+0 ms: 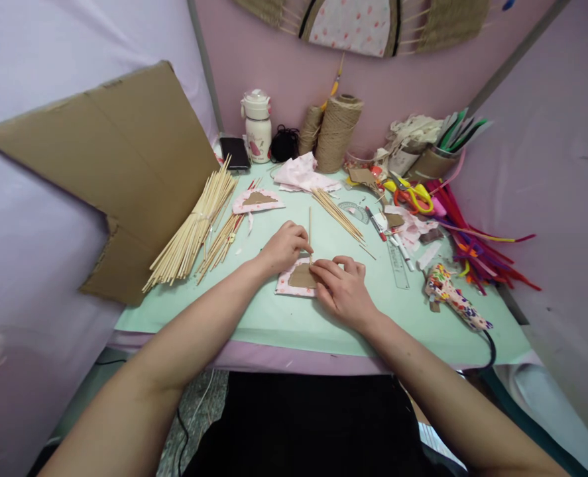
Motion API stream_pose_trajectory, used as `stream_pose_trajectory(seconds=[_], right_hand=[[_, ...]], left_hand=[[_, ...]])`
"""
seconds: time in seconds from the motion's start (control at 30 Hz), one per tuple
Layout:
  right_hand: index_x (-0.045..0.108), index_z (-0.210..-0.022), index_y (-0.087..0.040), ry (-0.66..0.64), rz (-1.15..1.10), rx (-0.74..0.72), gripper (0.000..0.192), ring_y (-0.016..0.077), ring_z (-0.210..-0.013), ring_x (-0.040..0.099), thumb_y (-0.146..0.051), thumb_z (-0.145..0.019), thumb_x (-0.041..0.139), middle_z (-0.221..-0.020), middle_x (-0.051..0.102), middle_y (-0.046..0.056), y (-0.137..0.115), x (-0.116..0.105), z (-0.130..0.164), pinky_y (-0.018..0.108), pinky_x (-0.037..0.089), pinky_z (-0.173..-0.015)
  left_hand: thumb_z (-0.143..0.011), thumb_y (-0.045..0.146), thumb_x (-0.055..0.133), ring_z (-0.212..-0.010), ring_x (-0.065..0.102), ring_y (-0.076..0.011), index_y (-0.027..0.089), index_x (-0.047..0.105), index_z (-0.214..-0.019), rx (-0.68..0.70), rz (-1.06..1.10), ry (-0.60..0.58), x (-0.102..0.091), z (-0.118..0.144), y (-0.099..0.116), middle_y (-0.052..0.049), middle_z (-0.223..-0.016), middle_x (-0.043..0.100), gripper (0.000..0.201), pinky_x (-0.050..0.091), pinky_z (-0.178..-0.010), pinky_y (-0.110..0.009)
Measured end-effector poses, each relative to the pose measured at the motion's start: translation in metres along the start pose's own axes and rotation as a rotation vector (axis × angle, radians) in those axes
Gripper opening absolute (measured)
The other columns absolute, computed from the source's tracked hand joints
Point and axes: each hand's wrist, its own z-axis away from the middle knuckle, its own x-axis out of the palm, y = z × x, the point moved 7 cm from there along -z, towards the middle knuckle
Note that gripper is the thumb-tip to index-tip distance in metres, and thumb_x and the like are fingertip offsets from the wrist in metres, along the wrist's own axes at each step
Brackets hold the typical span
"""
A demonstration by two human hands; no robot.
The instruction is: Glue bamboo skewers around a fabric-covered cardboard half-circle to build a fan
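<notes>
A cardboard piece edged with pink-patterned fabric (301,275) lies flat near the table's front edge. From its far edge a thin wooden stick (310,222) points away from me. My left hand (286,248) is closed, thumb and fingertips pinching the stick close to the cardboard. Bent over the right side of the piece, my right hand (344,291) presses its fingertips by the stick's near end and hides that corner. A similar fabric-edged cardboard piece (260,199) rests farther back on the left.
Bundled wooden sticks (194,228) and a large cardboard sheet (119,152) stand at left. A hot glue gun (455,298), scissors (415,197) and pipe cleaners (477,245) lie at right. Behind are a white bottle (258,129) and a twine spool (338,132).
</notes>
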Motion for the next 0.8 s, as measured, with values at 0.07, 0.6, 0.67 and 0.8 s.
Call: stream_pose_trajectory(seconds=[0.07, 0.6, 0.67, 0.8], right_hand=[[0.065, -0.117, -0.021, 0.006, -0.006, 0.0, 0.03, 0.0277, -0.111, 0.045, -0.025, -0.091, 0.05, -0.121, 0.068, 0.005, 0.0003, 0.0002, 0.0002, 0.043, 0.029, -0.087], [0.066, -0.116, -0.021, 0.001, -0.021, 0.003, 0.03, 0.028, -0.11, 0.047, -0.025, -0.093, 0.048, -0.121, 0.069, 0.004, 0.0006, -0.0006, -0.0006, 0.044, 0.029, -0.087], [0.066, -0.117, -0.021, 0.001, -0.014, 0.0, 0.03, 0.0282, -0.11, 0.047, -0.025, -0.093, 0.048, -0.121, 0.069, 0.005, 0.0008, -0.0003, -0.0006, 0.044, 0.029, -0.087], [0.066, -0.116, -0.021, 0.006, -0.03, 0.001, 0.029, 0.0277, -0.109, 0.047, -0.025, -0.093, 0.049, -0.121, 0.069, 0.005, 0.0011, -0.0003, -0.0006, 0.044, 0.029, -0.088]], left_hand=[[-0.075, -0.003, 0.051, -0.092, 0.052, -0.0193, 0.025, 0.079, -0.082, -0.003, 0.002, 0.0, 0.0002, 0.0, -0.0006, -0.005, -0.086, 0.066, 0.04, 0.048, -0.087, -0.037], [-0.071, -0.008, 0.05, -0.09, 0.051, -0.0188, 0.025, 0.079, -0.082, -0.034, 0.04, -0.033, 0.0042, 0.0009, -0.0056, -0.003, -0.086, 0.066, 0.045, 0.046, -0.087, -0.035], [-0.071, -0.008, 0.049, -0.09, 0.051, -0.0188, 0.025, 0.078, -0.082, -0.037, 0.043, -0.036, 0.0046, 0.001, -0.006, -0.003, -0.086, 0.066, 0.045, 0.046, -0.087, -0.035], [-0.071, -0.008, 0.049, -0.09, 0.051, -0.0188, 0.024, 0.079, -0.082, -0.048, 0.046, -0.039, 0.0046, 0.0007, -0.0058, -0.004, -0.086, 0.066, 0.045, 0.046, -0.087, -0.035]])
